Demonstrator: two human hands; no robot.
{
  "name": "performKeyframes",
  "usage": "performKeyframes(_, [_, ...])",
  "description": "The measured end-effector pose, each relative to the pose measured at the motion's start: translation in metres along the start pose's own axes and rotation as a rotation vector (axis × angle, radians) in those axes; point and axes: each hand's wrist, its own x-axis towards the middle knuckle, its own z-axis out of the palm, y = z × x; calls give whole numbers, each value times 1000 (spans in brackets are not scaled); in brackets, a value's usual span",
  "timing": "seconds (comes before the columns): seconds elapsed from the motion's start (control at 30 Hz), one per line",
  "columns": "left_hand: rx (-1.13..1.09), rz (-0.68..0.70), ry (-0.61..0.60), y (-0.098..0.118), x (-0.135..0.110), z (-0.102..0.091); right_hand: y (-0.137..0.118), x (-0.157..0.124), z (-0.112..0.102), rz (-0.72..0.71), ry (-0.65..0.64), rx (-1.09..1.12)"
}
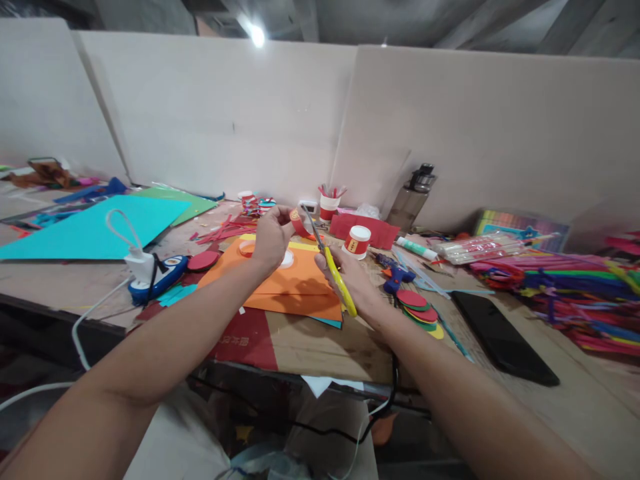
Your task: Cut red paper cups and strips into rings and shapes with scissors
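Note:
My left hand (273, 237) is closed round a small red paper piece (299, 223), held up over the orange sheets (280, 283). My right hand (350, 280) grips yellow-handled scissors (334, 272), and their blades reach up to the red piece. A white tape ring (287, 259) and a reddish ring (246, 248) lie on the orange sheets under my left hand. A small white jar with a red label (357, 241) stands just beyond my right hand.
A stack of red and green paper circles (419, 311), a blue glue gun (395, 272) and a black phone (503, 337) lie to the right. Bright foam strips (575, 290) fill the far right. A teal sheet (95, 227) and white charger (141, 265) lie left.

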Motion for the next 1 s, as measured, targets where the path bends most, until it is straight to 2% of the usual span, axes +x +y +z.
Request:
performKeyframes(0.4, [-113, -136, -52, 11, -2, 1, 6, 0, 0, -2, 24, 8])
performKeyframes(0.73, [-116, -173, -85, 9, 3, -4, 3, -1, -2, -65, 34, -89])
performKeyframes(1.0, [-120, -216, -108, 10, -1, 1, 5, 0, -1, -60, 28, -124])
